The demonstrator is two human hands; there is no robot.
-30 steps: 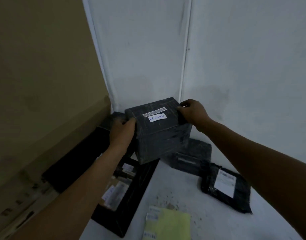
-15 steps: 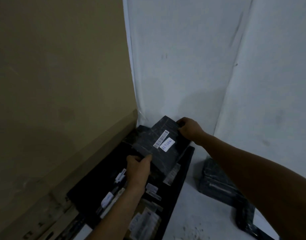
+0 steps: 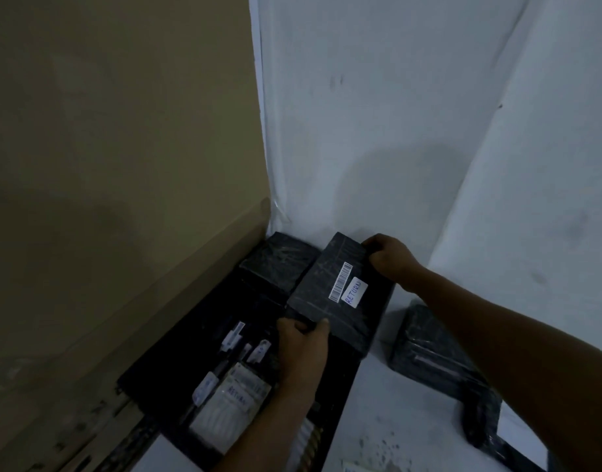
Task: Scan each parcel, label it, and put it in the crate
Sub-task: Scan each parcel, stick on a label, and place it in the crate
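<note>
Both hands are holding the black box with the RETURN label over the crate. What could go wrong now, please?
1. The black box sits at the crate's right edge, partly over its rim; released there, it might tip outward.
2. The left hand grips the near edge, so its fingers could get pinched against the parcels below.
3. The right hand is close to the wall and may scrape it.

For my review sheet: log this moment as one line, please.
stage: placing | object: black wrapped box parcel, barcode and RETURN label up | left hand: grips near edge | right hand: grips far corner | target: black crate
</note>
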